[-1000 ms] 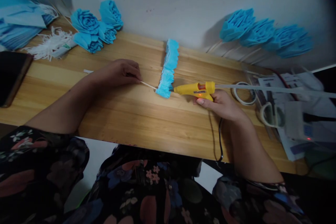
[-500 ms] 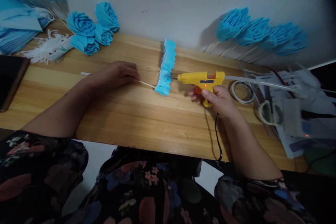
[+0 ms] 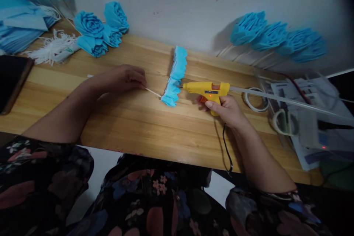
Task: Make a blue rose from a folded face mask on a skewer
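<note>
A blue ruffled strip [image 3: 179,63] lies on the middle of the counter [image 3: 155,129], running from near to far. The left hand [image 3: 128,79], nearly closed, pinches a thin stick [image 3: 153,92] whose right end is at the strip's near end; the right hand [image 3: 226,108] is wrapped around a yellow glue gun [image 3: 204,88], its nozzle [image 3: 181,86] at the strip's right edge.

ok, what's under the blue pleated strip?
Wooden tabletop shows around the blue strip; the thin stick from the left hand meets its near end. Directly beneath is covered; can't tell whether the stick continues there.
</note>
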The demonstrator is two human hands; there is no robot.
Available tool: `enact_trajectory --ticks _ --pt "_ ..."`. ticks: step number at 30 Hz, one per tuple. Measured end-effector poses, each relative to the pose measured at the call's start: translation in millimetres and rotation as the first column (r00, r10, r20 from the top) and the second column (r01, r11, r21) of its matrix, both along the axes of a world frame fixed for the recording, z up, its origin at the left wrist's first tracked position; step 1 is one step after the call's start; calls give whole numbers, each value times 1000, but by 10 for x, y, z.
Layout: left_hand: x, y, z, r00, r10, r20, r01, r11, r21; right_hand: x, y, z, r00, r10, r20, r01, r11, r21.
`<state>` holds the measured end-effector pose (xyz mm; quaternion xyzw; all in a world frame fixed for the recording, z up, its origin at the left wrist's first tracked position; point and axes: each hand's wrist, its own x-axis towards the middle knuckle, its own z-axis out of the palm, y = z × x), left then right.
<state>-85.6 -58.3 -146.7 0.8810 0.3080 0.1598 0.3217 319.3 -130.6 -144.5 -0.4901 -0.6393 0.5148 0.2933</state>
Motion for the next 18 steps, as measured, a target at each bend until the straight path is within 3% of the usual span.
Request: enact_trajectory --ticks 18 --pt "32 6 12 999 25 -35 -26 1000 -9 -51 -47 -105 972 32 234 -77 980 184"
